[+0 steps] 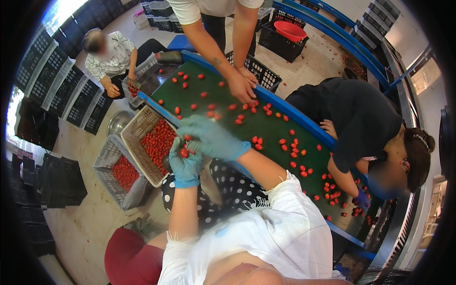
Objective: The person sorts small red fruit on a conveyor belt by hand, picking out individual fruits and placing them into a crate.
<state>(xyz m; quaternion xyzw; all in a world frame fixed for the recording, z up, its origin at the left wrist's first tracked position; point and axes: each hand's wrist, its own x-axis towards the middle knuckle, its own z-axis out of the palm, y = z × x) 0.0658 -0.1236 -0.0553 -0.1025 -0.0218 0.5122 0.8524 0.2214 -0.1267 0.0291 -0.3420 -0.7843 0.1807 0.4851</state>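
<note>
My left hand (186, 164), in a light-blue glove, is curled around a few small red tomatoes (184, 153) near the belt's lower edge. Just above and right of it, my right hand (213, 137), gloved alike and blurred, reaches over the edge of the green conveyor belt (270, 124); its fingers are close to the tomatoes, and whether they grip one is unclear. Loose red tomatoes lie scattered along the belt. Left of my hands stands a beige plastic basket (131, 135) holding many tomatoes. Beside it is a lined crate (103, 171) with more tomatoes.
Across the belt a person's bare hands (242, 87) rest at its blue side rail (295, 110). A co-worker's purple-gloved hand (362, 199) is among tomatoes at the right end. Another person sits upper left. A metal bowl (119, 123) and stacked black crates (64, 178) stand left.
</note>
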